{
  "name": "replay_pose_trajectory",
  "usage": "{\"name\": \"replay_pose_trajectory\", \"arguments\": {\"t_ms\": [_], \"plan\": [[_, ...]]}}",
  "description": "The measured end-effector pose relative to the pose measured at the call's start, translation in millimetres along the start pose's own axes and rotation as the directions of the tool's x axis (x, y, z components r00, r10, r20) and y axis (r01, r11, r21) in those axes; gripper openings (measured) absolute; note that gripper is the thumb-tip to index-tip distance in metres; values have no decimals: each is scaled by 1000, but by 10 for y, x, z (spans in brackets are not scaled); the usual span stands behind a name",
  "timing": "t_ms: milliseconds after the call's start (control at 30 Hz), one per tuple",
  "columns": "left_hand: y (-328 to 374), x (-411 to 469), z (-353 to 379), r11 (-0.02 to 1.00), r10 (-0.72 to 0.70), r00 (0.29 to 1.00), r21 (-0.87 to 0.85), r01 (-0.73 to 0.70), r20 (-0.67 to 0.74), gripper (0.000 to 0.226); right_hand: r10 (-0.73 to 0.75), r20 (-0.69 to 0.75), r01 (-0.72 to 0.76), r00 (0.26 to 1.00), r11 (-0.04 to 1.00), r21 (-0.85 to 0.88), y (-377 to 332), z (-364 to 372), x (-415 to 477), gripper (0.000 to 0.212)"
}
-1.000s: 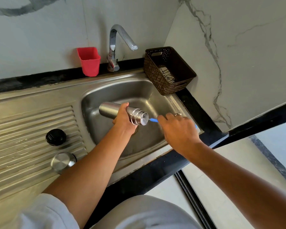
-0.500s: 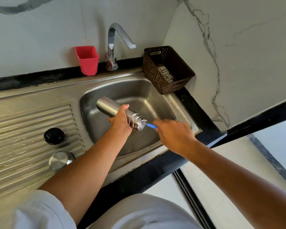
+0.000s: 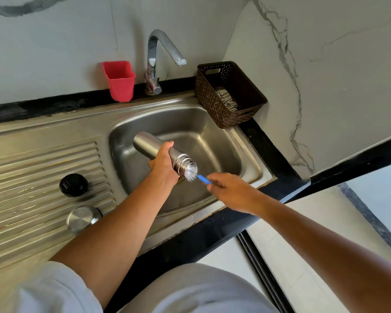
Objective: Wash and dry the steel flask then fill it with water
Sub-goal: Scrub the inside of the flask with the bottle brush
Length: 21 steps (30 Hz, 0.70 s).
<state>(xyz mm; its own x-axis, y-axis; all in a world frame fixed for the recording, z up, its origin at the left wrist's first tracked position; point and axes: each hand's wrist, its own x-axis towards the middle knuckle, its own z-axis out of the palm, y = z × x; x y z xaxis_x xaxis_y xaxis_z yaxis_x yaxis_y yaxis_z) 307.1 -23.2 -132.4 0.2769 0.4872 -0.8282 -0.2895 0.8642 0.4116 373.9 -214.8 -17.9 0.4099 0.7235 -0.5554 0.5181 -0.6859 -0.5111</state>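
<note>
The steel flask [image 3: 149, 146] lies nearly level over the sink bowl [image 3: 215, 141], its open mouth pointing right towards me. My left hand [image 3: 164, 164] grips it round the middle. My right hand [image 3: 229, 188] holds the blue handle of a bottle brush [image 3: 192, 171], whose white bristles sit at the flask's mouth, partly out. The flask's black stopper [image 3: 73, 185] and steel cap [image 3: 81, 219] rest on the ribbed drainboard at the left.
A chrome tap [image 3: 158, 57] stands behind the bowl, with no water running. A red cup [image 3: 120, 81] stands left of it and a brown woven basket [image 3: 228, 93] sits at the bowl's back right corner. A marble wall closes the right side.
The brush has slid outwards: only the blue handle showed before, now the white bristles show at the flask's mouth. The flask has tilted slightly, mouth lower.
</note>
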Motion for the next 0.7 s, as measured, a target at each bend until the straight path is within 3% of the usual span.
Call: {"name": "replay_pose_trajectory", "arguments": {"t_ms": [33, 67, 100, 133, 167, 200, 233, 267, 300, 333, 367, 400, 433, 533, 633, 700], "plan": [[-8, 54, -1, 999, 13, 1000, -32, -13, -4, 110, -144, -121, 77, 982, 895, -439, 31, 18, 8, 24], [-15, 92, 10, 999, 12, 1000, -51, -12, -7, 112, -265, -229, 18, 937, 689, -724, 32, 20, 2, 31], [-13, 63, 29, 998, 1, 1000, -65, -2, -7, 110, -347, -289, -63, 892, 538, -840, 6, 0, -2, 40], [-1, -21, 54, 998, 5, 1000, -67, -7, -23, 104, -377, -299, -98, 877, 468, -878, -9, -5, -4, 46], [11, -111, 78, 997, 17, 999, -79, -20, -40, 98, -351, -280, -90, 894, 472, -877, -25, 21, -3, 49], [12, -181, 92, 995, 32, 998, -89, -37, -48, 93, -308, -261, -35, 915, 584, -811, -32, 56, -8, 46], [1, -202, 89, 994, 44, 998, -94, -49, -54, 90, -223, -229, 26, 947, 767, -641, -37, 101, -8, 38], [-19, -212, 76, 995, 50, 997, -88, -55, -57, 88, -95, -175, 38, 980, 951, -307, -43, 138, 13, 32], [-35, -192, 54, 995, 54, 997, -79, -59, -57, 86, 67, -52, -59, 996, 986, 153, -36, 151, 45, 30], [-48, -160, 30, 996, 53, 997, -67, -57, -54, 83, 192, 144, -239, 971, 822, 517, -44, 147, 60, 29], [-60, -142, 10, 998, 38, 998, -57, -40, -40, 82, 218, 302, -370, 928, 619, 692, -66, 131, 41, 29], [-58, -141, -2, 998, 16, 1000, -52, -17, -20, 81, 202, 388, -436, 899, 500, 748, -78, 107, 21, 30], [-50, -119, -16, 999, 8, 1000, -43, -8, -5, 82, 171, 426, -454, 888, 464, 761, -109, 89, -13, 31], [18, -125, -35, 999, -22, 999, 25, 21, 27, 79, 90, 414, -399, 906, 514, 759, -206, 21, -104, 33], [97, -177, -63, 992, -118, 984, 54, 111, 134, 38, 34, 442, -424, 896, 356, 833, -294, -67, -193, 34], [87, -149, -57, 990, -142, 980, 15, 142, 136, 35, 95, 406, -412, 909, 348, 842, -328, -85, -254, 31]]}}
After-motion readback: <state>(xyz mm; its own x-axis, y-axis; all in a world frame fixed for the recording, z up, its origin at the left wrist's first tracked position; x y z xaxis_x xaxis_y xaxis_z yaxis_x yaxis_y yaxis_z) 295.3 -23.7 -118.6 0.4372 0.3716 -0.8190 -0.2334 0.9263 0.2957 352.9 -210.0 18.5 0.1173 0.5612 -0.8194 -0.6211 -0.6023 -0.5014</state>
